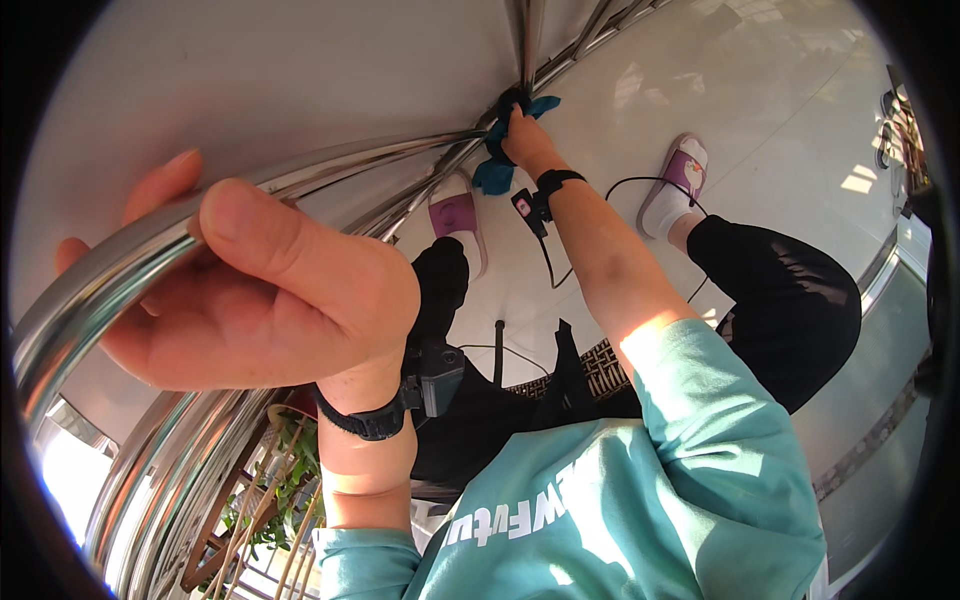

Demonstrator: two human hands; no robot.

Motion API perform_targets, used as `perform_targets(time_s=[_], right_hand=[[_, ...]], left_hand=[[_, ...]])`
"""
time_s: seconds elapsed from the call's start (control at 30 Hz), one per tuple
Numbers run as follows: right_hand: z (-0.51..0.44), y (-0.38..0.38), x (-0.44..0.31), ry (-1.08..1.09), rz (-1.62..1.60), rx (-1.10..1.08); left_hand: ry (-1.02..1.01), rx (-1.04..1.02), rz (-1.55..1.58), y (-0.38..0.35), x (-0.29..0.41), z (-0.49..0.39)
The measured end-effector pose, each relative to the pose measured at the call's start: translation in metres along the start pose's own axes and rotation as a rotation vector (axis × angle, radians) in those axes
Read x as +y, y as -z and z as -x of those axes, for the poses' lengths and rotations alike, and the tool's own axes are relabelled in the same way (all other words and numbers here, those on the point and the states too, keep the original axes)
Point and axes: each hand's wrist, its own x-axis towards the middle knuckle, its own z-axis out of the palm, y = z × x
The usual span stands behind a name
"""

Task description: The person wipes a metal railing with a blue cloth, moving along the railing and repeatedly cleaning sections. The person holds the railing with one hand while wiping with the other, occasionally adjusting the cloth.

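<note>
My left hand (255,292), large and close at the left, is curled around a shiny metal railing bar (112,277), thumb on one side and fingers on the other. Farther down, my right hand (525,135) grips a dark teal cloth (495,176) wrapped round the foot of an upright metal post (529,45), near where several bars meet. The cloth's ends stick out on both sides of the hand. Black straps with small devices sit on both wrists, and a cable runs from the right one.
My feet, in purple slippers (453,214), rest on glossy pale floor tiles (600,150). The cable (553,274) loops between my legs. A woven seat (600,371) is beneath me. Leafy plants (289,465) stand beyond the railing at lower left.
</note>
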Motion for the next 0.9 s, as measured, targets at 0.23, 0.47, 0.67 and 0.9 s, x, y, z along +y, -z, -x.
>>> perform_targets(time_s=[0.23,0.47,0.67,0.9], right_hand=[[0.027,-0.007,0.022,0.219,0.353,-0.321],[0.042,-0.008,0.068,-0.33,-0.721,-0.048],[-0.042,-0.027,0.026,-0.093,-1.101,-0.059],[-0.03,0.005,0.06,-0.471,-1.132,0.068]], left_hand=[[0.03,0.046,-0.008,-0.006,0.005,0.0],[-0.009,0.043,0.001,-0.004,-0.002,0.001],[0.01,0.025,-0.038,-0.005,0.002,0.001],[0.062,0.051,0.026,-0.006,0.003,0.001]])
